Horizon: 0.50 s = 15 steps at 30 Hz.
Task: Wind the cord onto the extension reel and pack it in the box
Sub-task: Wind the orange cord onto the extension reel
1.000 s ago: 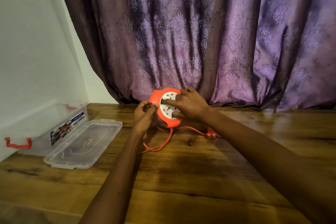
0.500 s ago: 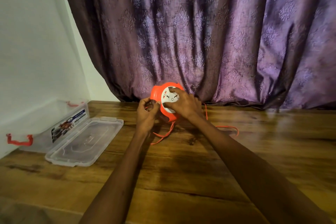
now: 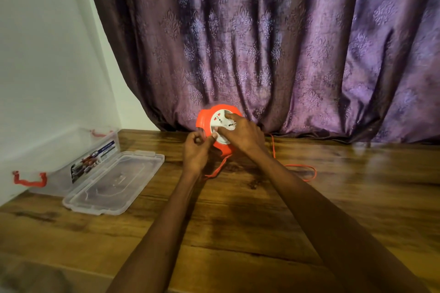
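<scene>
The right hand is spread over the white socket face of the orange extension reel, fingers pressed on it, while the left hand is curled shut at the reel's left rim, seemingly pinching the cord or a winding knob; which one I cannot tell. The reel stands on edge near the far edge of the wooden desk, just before the purple curtain, socket face turned toward the camera and tilted slightly right, so its spindle axis runs roughly toward the person. Compared with a second ago, the loose orange cord has swung to the right and the plug has gone from sight, so winding looks under way with slack left. The clear box and its lid wait open at the left edge.
</scene>
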{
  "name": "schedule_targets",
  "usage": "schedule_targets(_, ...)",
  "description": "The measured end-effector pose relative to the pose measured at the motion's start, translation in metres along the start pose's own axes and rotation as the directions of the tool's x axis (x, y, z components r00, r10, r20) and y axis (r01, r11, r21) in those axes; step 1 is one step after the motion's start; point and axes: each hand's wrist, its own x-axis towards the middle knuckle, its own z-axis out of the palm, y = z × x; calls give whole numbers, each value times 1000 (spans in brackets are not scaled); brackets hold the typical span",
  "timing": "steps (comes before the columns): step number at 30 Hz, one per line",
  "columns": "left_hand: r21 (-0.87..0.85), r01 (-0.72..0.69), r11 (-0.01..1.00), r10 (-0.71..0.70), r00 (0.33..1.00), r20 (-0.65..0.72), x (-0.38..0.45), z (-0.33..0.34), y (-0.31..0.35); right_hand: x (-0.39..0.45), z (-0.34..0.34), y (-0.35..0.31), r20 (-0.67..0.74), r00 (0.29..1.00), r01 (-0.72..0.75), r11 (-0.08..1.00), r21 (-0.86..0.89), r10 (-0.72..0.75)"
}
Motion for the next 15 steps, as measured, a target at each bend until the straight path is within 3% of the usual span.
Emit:
schedule_targets(3, -168, 56, 984, -73, 993, -94, 1, -9, 5, -4, -7, 10, -106, 982, 170, 980, 105, -159)
schedule_targets(5, -247, 79, 966, -117, 982, -146, 3, -17, 10, -4, -9, 22, -178, 975, 167, 969, 180, -135)
schedule_targets(6, -278, 83, 957, -134, 976, -170, 3, -21, 11, -3, -9, 29, -148, 983, 133, 975, 178, -107)
schedule_targets(8, -340, 94, 936, -168, 966, -198, 4, -27, 13, -1, -5, 42, 67, 996, 35, 977, 209, -50)
schedule_targets(10, -392, 101, 914, -195, 959, -208, 4, -31, 16, -4, 2, 45, 290, 956, -87, 892, 444, -51)
schedule_targets(12, -418, 104, 903, -202, 959, -197, 4, -34, 17, -6, 7, 43, 318, 944, -124, 809, 575, -81)
schedule_targets(15, -418, 114, 901, -208, 960, -187, 3, -35, 19, -2, 11, 39, 257, 964, -96, 816, 569, -66)
